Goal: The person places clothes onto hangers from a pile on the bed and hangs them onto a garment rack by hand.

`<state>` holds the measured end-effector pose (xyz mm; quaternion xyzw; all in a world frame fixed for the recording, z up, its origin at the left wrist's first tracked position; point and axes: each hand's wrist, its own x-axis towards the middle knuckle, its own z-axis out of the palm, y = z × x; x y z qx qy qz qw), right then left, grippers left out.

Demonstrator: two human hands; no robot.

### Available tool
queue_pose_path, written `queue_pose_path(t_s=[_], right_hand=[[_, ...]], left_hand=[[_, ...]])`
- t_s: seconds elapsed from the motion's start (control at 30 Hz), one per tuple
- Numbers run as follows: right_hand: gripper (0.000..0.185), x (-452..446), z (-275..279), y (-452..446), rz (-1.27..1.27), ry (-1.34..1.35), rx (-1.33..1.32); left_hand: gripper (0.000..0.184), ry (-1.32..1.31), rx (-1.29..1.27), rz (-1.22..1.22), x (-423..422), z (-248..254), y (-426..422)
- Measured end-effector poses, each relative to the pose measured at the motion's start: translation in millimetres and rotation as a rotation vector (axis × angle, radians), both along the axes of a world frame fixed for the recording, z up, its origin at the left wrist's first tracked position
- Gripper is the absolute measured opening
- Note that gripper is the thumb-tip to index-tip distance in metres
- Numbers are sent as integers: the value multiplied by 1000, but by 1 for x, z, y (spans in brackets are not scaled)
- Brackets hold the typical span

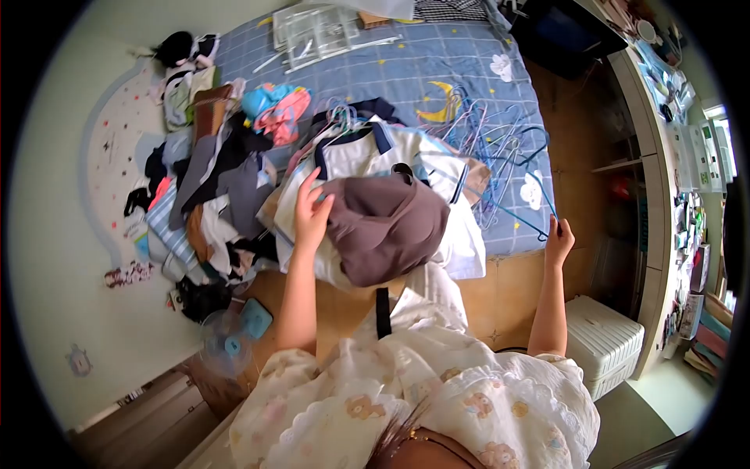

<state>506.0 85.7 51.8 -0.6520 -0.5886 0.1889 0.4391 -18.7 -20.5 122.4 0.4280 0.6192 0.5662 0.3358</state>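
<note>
A brown padded garment [383, 223] lies over a pile of white shirts [461, 234] near the bed's front edge. My left hand [314, 207] is at the left side of the brown garment, thumb and fingers pinching its edge. Out to the right, my right hand [559, 234] is closed on a dark blue hanger [512, 160], which extends up and left over the bed corner. Many thin hangers [484, 141] lie tangled on the bed to the right of the shirts.
A heap of mixed clothes [226, 187] covers the bed's left side. Clear plastic frames [316, 35] lie at the back. A white suitcase [601, 336] stands at the lower right, and a fan [226, 344] stands at the lower left.
</note>
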Motion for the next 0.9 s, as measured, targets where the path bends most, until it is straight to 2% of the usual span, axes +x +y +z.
queue_pose_path(t_s=[0.17, 0.27, 0.37, 0.4, 0.53, 0.63, 0.7, 0.77, 0.9], right_hand=[[36, -47, 35, -81, 217, -28, 33], [34, -66, 58, -121, 262, -52, 137], [34, -69, 75, -154, 266, -21, 171], [32, -67, 81, -162, 254, -22, 206], [34, -59, 100, -188, 206, 113, 282], [35, -68, 107, -210, 224, 115, 271], [38, -77, 92, -214, 219, 136, 263], [39, -105, 104, -226, 222, 142, 228], [39, -159, 99, -238, 307, 222, 238]], left_hand=[[61, -168, 11, -134, 7, 36, -60], [65, -97, -6, -174, 14, 63, -96], [66, 4, 167, -164, 21, 86, -122], [70, -22, 96, -211, 14, 89, -131], [74, 32, 98, -224, 1, 102, -156], [74, -2, 146, -267, 4, 125, -174], [75, 12, 209, -331, 9, 143, -182], [75, 31, 271, -390, 17, 167, -194], [75, -35, 220, -511, 22, 205, -218]])
